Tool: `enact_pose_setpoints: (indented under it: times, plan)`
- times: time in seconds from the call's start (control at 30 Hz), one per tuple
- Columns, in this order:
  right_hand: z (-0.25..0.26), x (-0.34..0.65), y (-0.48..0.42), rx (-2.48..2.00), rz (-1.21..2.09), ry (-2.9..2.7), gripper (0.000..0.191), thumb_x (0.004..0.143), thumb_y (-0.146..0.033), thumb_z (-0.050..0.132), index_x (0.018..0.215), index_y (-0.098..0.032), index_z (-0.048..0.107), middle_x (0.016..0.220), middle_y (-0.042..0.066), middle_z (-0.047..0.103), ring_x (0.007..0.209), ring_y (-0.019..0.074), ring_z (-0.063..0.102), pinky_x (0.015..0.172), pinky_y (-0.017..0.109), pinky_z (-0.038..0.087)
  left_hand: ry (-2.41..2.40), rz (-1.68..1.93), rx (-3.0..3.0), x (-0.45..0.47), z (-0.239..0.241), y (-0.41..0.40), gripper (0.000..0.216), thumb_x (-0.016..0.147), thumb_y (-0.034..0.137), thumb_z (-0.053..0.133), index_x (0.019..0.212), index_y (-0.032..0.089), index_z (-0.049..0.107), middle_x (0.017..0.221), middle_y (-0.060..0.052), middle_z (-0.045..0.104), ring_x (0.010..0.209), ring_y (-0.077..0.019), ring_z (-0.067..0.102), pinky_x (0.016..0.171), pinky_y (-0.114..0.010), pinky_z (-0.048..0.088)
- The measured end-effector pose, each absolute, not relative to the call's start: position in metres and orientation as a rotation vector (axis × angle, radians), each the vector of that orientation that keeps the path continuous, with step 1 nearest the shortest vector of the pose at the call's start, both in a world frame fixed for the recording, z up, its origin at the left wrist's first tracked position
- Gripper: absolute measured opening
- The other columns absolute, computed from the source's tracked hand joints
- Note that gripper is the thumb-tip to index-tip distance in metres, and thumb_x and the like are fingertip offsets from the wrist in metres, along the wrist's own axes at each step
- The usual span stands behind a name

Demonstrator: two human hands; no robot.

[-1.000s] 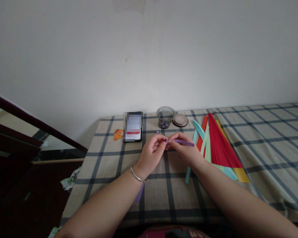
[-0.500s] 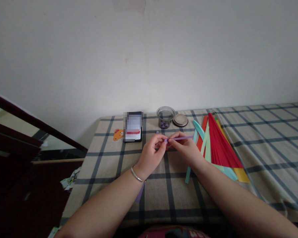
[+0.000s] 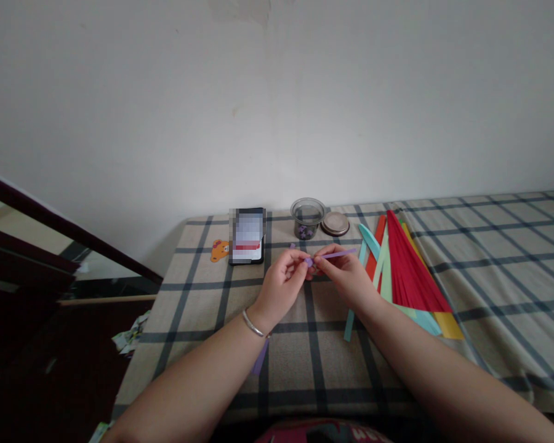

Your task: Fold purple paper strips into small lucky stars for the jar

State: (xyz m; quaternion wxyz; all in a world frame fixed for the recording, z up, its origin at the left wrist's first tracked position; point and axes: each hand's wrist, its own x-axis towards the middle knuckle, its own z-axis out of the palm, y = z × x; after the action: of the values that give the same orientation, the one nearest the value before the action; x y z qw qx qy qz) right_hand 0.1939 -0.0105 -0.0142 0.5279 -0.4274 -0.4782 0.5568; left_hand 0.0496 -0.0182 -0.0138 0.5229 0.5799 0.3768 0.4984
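Observation:
A narrow purple paper strip [image 3: 336, 253] runs between my hands, its left end folded into a small knot at the fingertips. My left hand [image 3: 284, 277] pinches the folded end between thumb and fingers; a silver bangle circles that wrist. With thumb and forefinger my right hand [image 3: 344, 271] grips the strip just beside the fold, and the loose tail points right, above the hand. Just beyond the hands stands a clear plastic cup [image 3: 307, 215] with small purple pieces in its bottom. More purple paper [image 3: 260, 359] lies partly under my left forearm.
A round lid [image 3: 335, 223] lies beside the cup. To the right fans a pile of coloured paper strips [image 3: 413, 271], red on top. A phone [image 3: 248, 237] stands at the back left, touching a bear-shaped cutout [image 3: 220, 250]. The checked cloth [image 3: 194, 320] covers the surface up to the wall.
The strip's tail has shifted slightly left and tilts up a little more. The folded end shows more plainly between my fingertips. Both hands have stayed in nearly the same place.

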Motion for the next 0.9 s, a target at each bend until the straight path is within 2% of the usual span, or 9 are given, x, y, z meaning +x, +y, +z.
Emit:
enact_pose_setpoints:
  times: [0.47,0.9]
  plan:
    - [-0.0114,0.1923,-0.0110,-0.942,1.456,-0.994,0.027,0.061,-0.038,0.078,0.071,-0.020,0.061,0.065,-0.003,0.064,0.057,0.0103,0.059,0.058,0.024,0.047,0.826,1.214,1.209,0.0500,-0.0106,-0.0178,0.015,0.080,0.029,0.060,0.087,0.016,0.060,0.082,-0.002,0.063,0.072,-0.0115,0.063,0.066,-0.024,0.053]
    - [-0.0095,0.1922,-0.0120,-0.898,1.510,-0.967,0.027,0.061,-0.039,0.077,0.072,-0.020,0.060,0.063,-0.003,0.064,0.055,0.0112,0.059,0.058,0.026,0.049,0.806,1.183,1.122,0.0503,-0.0098,-0.0184,0.016,0.077,0.029,0.064,0.086,0.016,0.062,0.078,-0.002,0.067,0.069,-0.0118,0.063,0.067,-0.026,0.052]
